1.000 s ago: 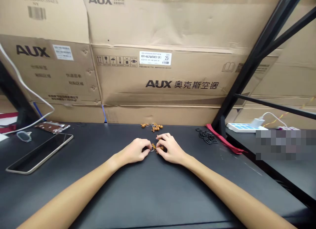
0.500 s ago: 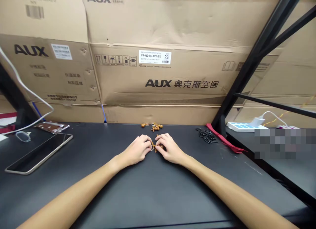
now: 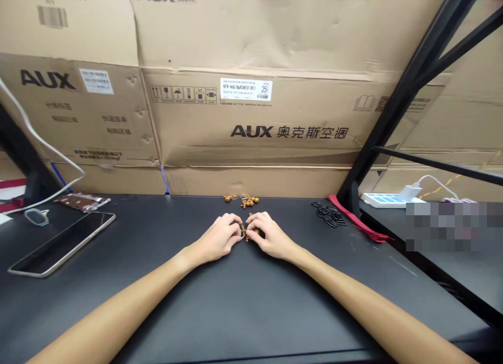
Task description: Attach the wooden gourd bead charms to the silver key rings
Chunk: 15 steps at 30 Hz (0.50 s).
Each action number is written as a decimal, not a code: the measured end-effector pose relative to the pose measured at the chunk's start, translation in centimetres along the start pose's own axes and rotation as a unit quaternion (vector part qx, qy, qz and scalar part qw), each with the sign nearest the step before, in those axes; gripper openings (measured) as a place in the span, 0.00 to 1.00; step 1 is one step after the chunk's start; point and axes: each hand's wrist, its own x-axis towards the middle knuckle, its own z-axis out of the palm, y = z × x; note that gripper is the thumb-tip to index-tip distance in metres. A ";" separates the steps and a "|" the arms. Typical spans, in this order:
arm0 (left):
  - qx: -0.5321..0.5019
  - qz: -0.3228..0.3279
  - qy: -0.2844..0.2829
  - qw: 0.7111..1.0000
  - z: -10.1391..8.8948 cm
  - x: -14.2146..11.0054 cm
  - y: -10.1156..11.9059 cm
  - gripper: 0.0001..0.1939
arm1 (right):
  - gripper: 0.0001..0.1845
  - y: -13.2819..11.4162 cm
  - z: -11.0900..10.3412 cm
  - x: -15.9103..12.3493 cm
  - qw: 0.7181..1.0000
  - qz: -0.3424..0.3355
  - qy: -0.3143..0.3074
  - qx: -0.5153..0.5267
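Observation:
Both my hands rest on the black table (image 3: 243, 301), fingertips meeting at its middle. My left hand (image 3: 218, 239) pinches one side of a small brown bead charm (image 3: 245, 233) and my right hand (image 3: 268, 235) pinches the other side. The charm is a short string of orange-brown beads, mostly covered by my fingers. In the earlier frames a small metal ring showed at my left fingertips; it is hidden now. A little pile of similar bead charms (image 3: 242, 199) lies just beyond my hands, near the cardboard wall.
A cluster of black rings (image 3: 329, 215) and a red strap (image 3: 356, 221) lie at the right by a black frame post. A tablet (image 3: 63, 243), a foil packet (image 3: 83, 200) and a white cable lie left. Cardboard boxes (image 3: 251, 118) stand behind. A power strip (image 3: 387, 199) sits far right.
My fingertips have closed in tighter over the charm and shifted slightly away from me; the metal ring seen before is now covered.

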 end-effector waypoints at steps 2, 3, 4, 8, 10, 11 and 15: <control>-0.005 -0.001 -0.009 1.000 0.0 0.0 0.0 0.07 | 0.06 0.6 0.1 0.0 0.999 0.025 0.022 -0.025; -0.009 -0.004 -0.011 1.000 -0.1 0.0 0.0 0.07 | 0.06 0.7 0.1 0.0 0.999 0.029 0.025 -0.030; -0.013 -0.009 -0.012 1.000 -0.1 0.0 0.0 0.07 | 0.06 0.7 0.1 0.0 0.999 0.028 0.022 -0.029; -0.020 -0.023 -0.008 1.000 -0.2 -0.1 0.1 0.06 | 0.07 -0.2 -0.1 0.0 1.000 -0.003 -0.005 0.011; -0.016 -0.019 -0.003 1.000 -0.1 -0.1 0.0 0.05 | 0.07 -0.6 -0.1 0.0 0.999 -0.016 -0.014 0.029; -0.014 -0.016 -0.001 1.000 0.0 -0.1 0.0 0.06 | 0.06 -0.6 0.0 0.0 0.999 -0.018 -0.015 0.032; -0.011 -0.008 0.003 1.000 0.1 0.0 -0.3 0.07 | 0.06 0.2 0.1 0.0 1.000 0.021 0.010 -0.004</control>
